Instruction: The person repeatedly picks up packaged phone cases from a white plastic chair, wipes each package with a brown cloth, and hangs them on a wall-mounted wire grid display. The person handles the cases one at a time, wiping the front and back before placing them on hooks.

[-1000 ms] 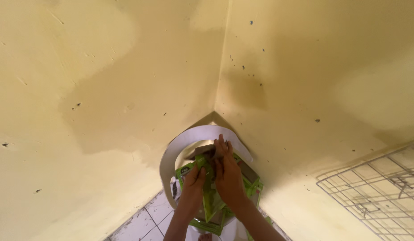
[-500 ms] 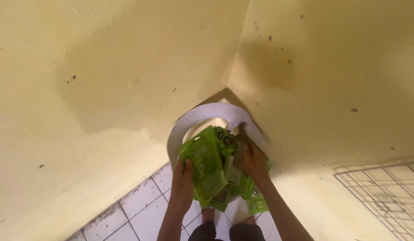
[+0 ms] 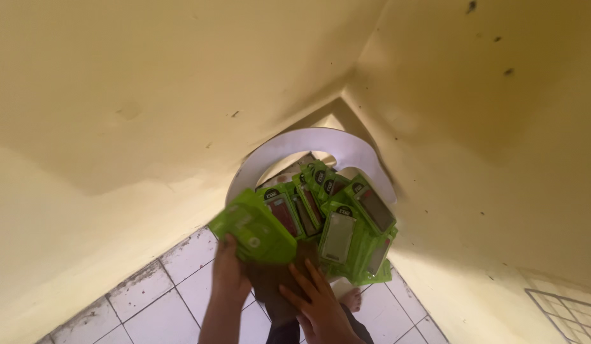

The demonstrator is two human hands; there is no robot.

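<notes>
My left hand [image 3: 230, 267] grips a fanned bundle of green flat packets [image 3: 308, 220], each with a dark or pale window on its front. The fan spreads up and to the right from my fingers. My right hand [image 3: 318, 306] lies just below the packets with its fingers spread, touching a dark piece [image 3: 276, 286] at the base of the bundle. Behind the packets a white ring-shaped object [image 3: 308, 143] leans in the corner where two yellow walls meet.
Yellow walls [image 3: 149, 95] with dark specks fill most of the view. White floor tiles [image 3: 168, 299] with dirty grout lie at the lower left. A bare foot [image 3: 353, 298] shows below the packets. A wire grid [image 3: 563, 312] sits at the lower right edge.
The packets have spread into a wider fan and moved lower. My right hand has dropped from the top of the bundle to its base. The view has tilted toward the corner.
</notes>
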